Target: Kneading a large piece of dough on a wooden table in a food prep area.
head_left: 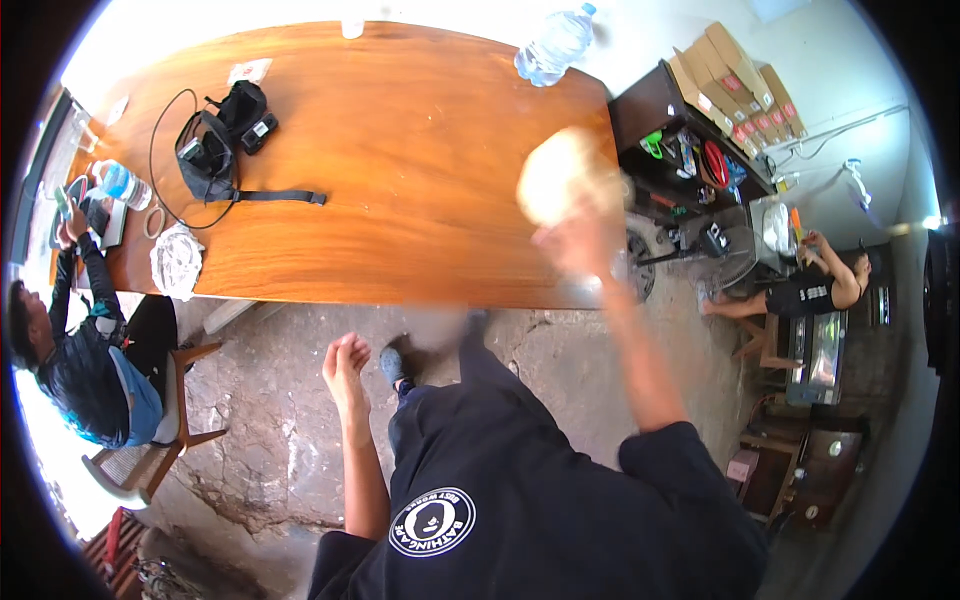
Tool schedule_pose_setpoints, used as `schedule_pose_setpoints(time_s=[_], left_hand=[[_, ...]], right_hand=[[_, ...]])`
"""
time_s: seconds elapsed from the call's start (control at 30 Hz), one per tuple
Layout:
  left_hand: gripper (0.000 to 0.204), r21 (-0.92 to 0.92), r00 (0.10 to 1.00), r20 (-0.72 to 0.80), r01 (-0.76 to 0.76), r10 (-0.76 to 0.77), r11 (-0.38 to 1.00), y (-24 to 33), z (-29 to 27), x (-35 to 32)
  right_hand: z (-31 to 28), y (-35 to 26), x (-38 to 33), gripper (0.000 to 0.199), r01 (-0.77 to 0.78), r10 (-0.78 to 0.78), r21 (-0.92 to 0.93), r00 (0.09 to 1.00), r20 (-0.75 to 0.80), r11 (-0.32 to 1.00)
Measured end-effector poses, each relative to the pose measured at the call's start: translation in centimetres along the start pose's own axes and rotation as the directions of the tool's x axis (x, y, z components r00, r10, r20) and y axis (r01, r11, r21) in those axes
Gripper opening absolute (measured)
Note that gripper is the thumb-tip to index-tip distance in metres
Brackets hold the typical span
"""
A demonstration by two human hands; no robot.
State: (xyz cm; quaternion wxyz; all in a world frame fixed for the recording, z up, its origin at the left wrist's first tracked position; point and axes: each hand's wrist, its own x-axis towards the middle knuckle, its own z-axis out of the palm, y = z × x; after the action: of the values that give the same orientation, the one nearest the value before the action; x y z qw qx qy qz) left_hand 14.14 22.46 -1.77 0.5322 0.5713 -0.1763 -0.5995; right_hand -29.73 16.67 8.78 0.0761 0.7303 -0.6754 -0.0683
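While a cream-coloured, rounded object (558,172) is held over the table's right end, the left hand (347,362) is half-open

Although everything there is blurred, the object is seen to be gripped at its near edge by the right hand (575,240); whether the glossy orange-brown wooden table (400,150) is touched cannot be told. The left hand's fingers are loosely curled, short of the table's near edge. Near the far right corner, a clear plastic bottle with a blue cap (553,47) is seen. Toward the left, black fabric strap gear (210,165) is laid near a crumpled clear plastic bag (177,262).
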Motion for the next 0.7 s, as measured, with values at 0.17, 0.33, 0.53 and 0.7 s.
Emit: schedule_pose_setpoints(time_s=[0.17,0.33,0.53,0.7], left_hand=[[0.026,0.248,0.911,0.341,-0.326,0.233,0.912,4.0,2.9,1.4],[0.03,0.369,0.952,0.267,-0.243,0.148,0.897,-1.2,2.5,6.6],[0.039,0.564,0.841,0.517,-0.477,0.163,0.674,-5.7,21.4,12.3],[0.051,0.51,0.513,0.825,-0.857,0.239,0.077,-12.5,33.7,14.0]], right_hand=[[14.4,-8.6,-10.0,0.054,-0.203,0.186,0.476,0.979,0.084,0.856],[15.2,-5.1,-12.5,0.045,-0.407,0.281,0.661,0.913,0.295,0.63],[18.9,-2.5,-5.5,0.046,-0.508,0.712,0.839,0.661,0.235,0.194],[20.7,-5.0,3.6,0.062,-0.426,0.781,0.901,0.59,0.206,0.084]])
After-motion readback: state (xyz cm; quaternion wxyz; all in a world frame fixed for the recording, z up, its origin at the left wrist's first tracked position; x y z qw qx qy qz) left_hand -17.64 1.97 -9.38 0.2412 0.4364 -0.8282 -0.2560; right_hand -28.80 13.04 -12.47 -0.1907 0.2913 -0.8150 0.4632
